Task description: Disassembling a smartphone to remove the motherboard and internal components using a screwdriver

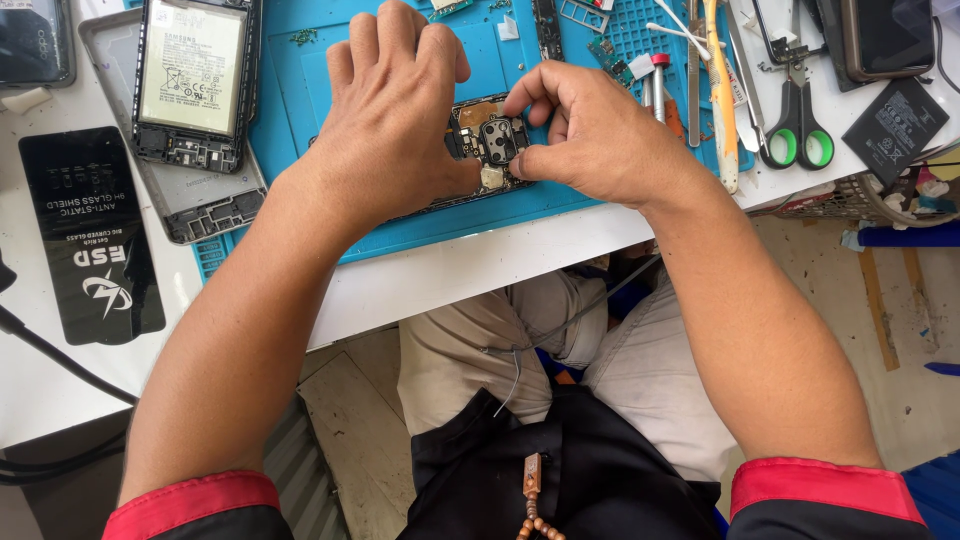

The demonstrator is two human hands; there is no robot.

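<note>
Blue rubber mat (420, 225) is covering the white worktop (480, 270), and an opened phone (490, 150) with its back removed is lying on it between both hands. The left hand (395, 115) is pressing flat on the phone, its grip spread and holding nothing, while the right hand (600, 135) is pinching the dark camera block (497, 138) between thumb and forefinger. Another opened phone (195, 80) is lying to the left, and green-handled scissors (795, 125) are lying to the right.
</note>
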